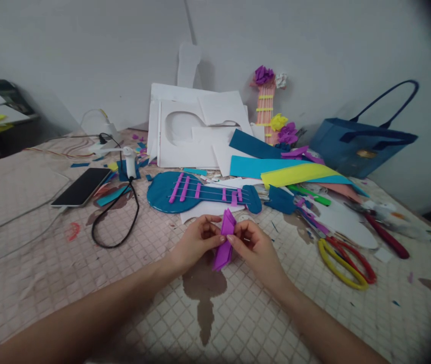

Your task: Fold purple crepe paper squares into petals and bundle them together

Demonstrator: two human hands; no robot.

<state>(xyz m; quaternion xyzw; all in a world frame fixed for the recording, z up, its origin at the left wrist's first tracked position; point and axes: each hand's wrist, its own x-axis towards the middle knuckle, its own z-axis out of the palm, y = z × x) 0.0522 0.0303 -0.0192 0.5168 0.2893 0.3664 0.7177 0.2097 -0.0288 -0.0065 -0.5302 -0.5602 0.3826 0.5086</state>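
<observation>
A folded strip of purple paper (223, 254) is held upright between both hands, above the near middle of the table. My left hand (199, 241) pinches its left edge with thumb and fingers. On the right edge, my right hand (254, 244) grips it the same way, the two thumbs almost touching. Just beyond the hands lies a small blue guitar shape (170, 192) with purple strips and thin strings across it. White paper shows partly under its neck.
A phone (82, 187), a white device (130, 164) and a black cable loop lie left. White boards (166, 151) and a pink guitar neck (265, 108) lean behind. Coloured paper strips (295, 173), scissors (342, 263), red-handled pliers (388, 236) and a blue bag (359, 146) are right.
</observation>
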